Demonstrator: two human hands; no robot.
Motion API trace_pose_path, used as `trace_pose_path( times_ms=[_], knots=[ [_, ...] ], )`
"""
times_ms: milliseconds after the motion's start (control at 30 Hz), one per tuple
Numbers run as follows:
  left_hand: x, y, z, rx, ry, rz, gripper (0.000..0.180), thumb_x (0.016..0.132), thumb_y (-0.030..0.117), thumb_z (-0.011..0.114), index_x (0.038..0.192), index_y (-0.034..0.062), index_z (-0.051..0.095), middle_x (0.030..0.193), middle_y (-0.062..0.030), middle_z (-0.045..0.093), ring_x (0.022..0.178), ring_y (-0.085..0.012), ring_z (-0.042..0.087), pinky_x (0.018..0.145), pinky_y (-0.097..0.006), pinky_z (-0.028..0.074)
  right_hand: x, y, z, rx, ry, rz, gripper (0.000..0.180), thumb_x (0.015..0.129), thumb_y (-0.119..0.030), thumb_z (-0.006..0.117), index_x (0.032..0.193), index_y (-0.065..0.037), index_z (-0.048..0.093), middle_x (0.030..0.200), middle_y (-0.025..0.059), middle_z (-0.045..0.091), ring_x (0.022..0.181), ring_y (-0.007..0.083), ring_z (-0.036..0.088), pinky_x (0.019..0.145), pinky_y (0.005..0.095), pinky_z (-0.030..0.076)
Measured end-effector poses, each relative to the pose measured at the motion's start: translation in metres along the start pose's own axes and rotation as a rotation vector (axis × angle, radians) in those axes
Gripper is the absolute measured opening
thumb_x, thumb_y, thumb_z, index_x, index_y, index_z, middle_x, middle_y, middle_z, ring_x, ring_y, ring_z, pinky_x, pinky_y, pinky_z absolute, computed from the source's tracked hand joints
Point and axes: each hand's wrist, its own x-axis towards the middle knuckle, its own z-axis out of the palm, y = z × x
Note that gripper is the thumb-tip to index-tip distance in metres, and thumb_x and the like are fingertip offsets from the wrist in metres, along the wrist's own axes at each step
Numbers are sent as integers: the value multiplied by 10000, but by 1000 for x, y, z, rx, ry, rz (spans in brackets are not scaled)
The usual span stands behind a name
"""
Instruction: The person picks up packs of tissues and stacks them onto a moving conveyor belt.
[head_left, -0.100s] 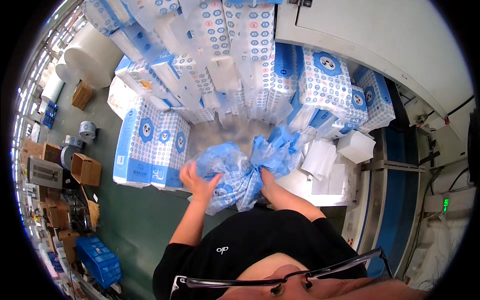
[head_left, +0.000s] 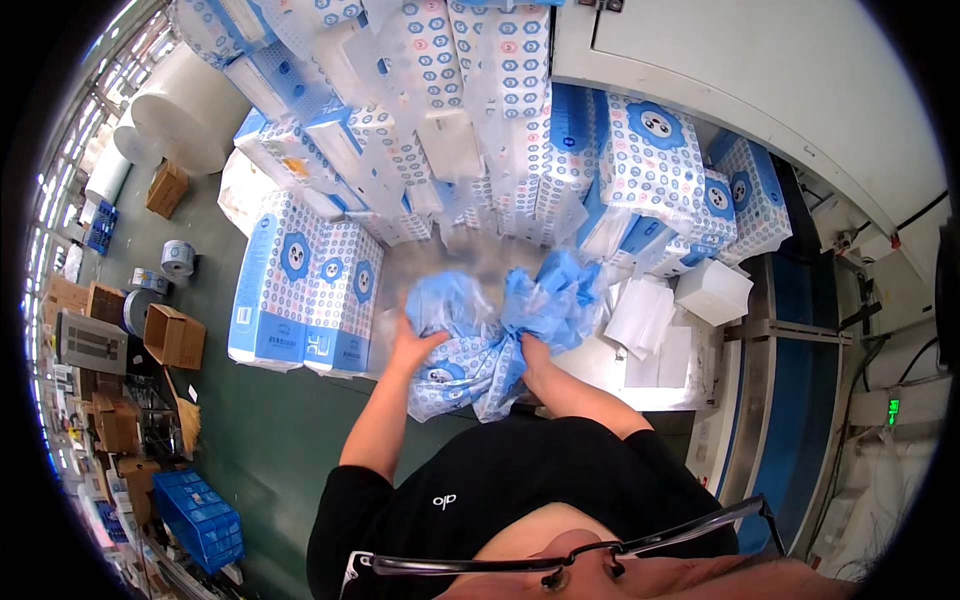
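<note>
A crumpled bundle of thin plastic packaging bags (head_left: 452, 365), blue and clear with a small printed pattern, lies across the metal table just in front of me. My right hand (head_left: 534, 360) is closed round its gathered, twisted middle, and a blue bunch of film (head_left: 560, 300) sticks up beyond the fist. At the left edge of the bundle is my left hand (head_left: 408, 346), thumb laid on the near side and fingers round the edge, partly hidden by the film. Left of that hand stand upright packs of tissue (head_left: 290, 285) in blue and white printed wrap.
More wrapped packs (head_left: 430, 70) are piled high along the back. Loose white paper stacks (head_left: 640, 318) and a white block (head_left: 713, 292) lie on the table's right. A blue conveyor (head_left: 790, 400) runs beyond. Cartons (head_left: 174, 337) and a blue crate (head_left: 198, 520) stand on the left floor.
My left hand has moved right onto the bundle; its spread fingers have closed in round the film's edge, squeezing the left part inward. The right hand keeps its grip in nearly the same place.
</note>
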Motion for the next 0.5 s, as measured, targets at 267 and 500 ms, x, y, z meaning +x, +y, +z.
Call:
trace_pose_path(
  times_ms=[267, 500],
  knots=[
    [-44, 77, 32, 188, -320, 292, 1494, 377, 509, 925, 1500, 21, 69, 1485, -372, 54, 1416, -479, 94, 1156, -463, 185, -130, -43, 81, -6, -583, -76, 455, 880, -145, 586, 1304, 2, 508, 1231, 128, 586, 1103, 245, 581, 933, 376, 469],
    [-30, 29, 23, 329, -230, 602, 803, 668, 278, 826, 1308, -1, 428, 1224, -144, 540, 1078, -286, 587, 908, -402, 487, -149, -90, 89, -648, -835, -100, 578, 863, -301, 646, 1356, -48, 481, 1343, 99, 515, 1193, 191, 493, 989, 350, 412]
  ],
)
